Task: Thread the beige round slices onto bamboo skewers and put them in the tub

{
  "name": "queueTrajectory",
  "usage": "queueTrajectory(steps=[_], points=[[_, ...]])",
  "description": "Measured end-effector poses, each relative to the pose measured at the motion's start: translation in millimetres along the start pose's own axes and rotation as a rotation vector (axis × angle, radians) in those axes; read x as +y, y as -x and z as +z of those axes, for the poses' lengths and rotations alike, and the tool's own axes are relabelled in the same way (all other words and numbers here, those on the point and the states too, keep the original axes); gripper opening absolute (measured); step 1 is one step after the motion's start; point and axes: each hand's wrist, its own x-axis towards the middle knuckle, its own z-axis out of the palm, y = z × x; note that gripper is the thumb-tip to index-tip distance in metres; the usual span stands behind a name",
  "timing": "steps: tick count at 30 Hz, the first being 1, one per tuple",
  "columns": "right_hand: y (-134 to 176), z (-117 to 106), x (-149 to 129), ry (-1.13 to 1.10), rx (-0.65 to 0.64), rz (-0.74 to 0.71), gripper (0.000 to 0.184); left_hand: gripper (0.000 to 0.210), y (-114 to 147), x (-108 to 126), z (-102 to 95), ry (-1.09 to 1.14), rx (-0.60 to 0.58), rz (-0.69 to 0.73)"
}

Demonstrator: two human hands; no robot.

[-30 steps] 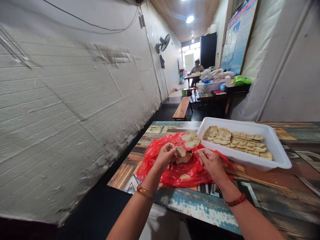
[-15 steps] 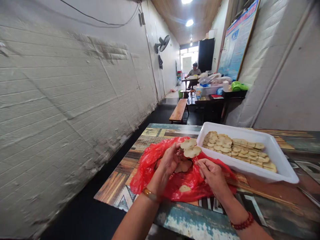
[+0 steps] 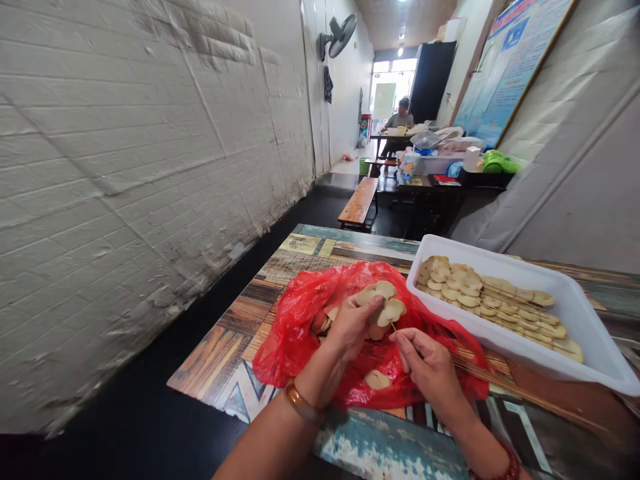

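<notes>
My left hand pinches thin, pale round slices, thumb across them. They are threaded on a thin wooden skewer, whose lower part is between the closed fingers of my right hand. I cannot tell exactly what food the slices are. Both hands are above a red plastic bag spread open on the table. More slices lie inside it, partly hidden by my left hand, and a single loose slice rests on the bag near the front.
A white plastic tray at the right holds rows of skewered slices. Loose skewers lie on the patterned table beside my right hand. Beyond are a wooden bench, a cluttered table and a seated person.
My left thumb has come over the slices, which were more exposed before. The hands and skewer stay close together over the bag. The camera view has tilted down and shifted slightly.
</notes>
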Motion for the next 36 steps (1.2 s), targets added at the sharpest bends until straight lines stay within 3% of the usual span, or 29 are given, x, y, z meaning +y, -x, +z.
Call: queueTrajectory(steps=[11, 17, 22, 29, 36], points=[[0, 1, 0, -0.004, 0.005, 0.029, 0.032, 0.040, 0, -4, 2.8, 0.024, 0.041, -0.039], [-1, 1, 2, -0.008, 0.043, 0.024, 0.031, 0.035, 0, -9, 1.7, -0.013, -0.037, -0.087], [-1, 2, 4, 0.008, 0.028, 0.002, 0.030, 0.038, -2, -16, 0.6, -0.002, -0.015, -0.089], [-3, 5, -1, 0.179, 0.067, -0.130, 0.030, 0.036, -5, -9, 3.9, 0.037, 0.090, 0.027], [-5, 4, -4, 0.280, 0.145, -0.204, 0.029, 0.031, -3, -11, 7.5, -0.010, 0.058, -0.003]])
